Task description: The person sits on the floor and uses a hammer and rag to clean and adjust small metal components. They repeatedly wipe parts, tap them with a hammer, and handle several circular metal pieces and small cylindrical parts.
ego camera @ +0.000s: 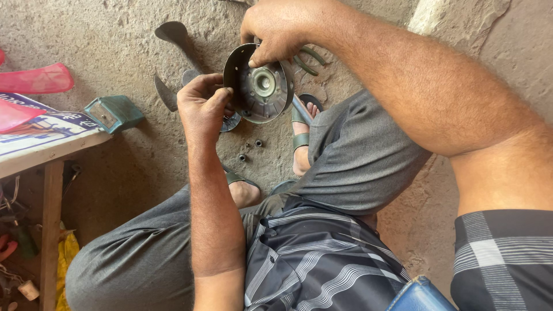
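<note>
A round grey metal housing (260,86), bowl-shaped with a bearing hub at its centre, is held above the concrete floor. My right hand (276,31) grips its upper rim from above, thumb pressed inside the bowl. My left hand (201,106) pinches the housing's left edge, fingers curled against it. Below the housing, two or three small dark nuts (250,150) lie on the floor beside my sandalled feet. A second round metal part (231,122) shows partly under my left hand.
Dark fan blades (173,35) lie on the floor behind the housing. A teal metal box (112,113) sits left of them. A wooden table (49,155) with printed sheets and red plastic stands at the left. My grey-trousered knees fill the foreground.
</note>
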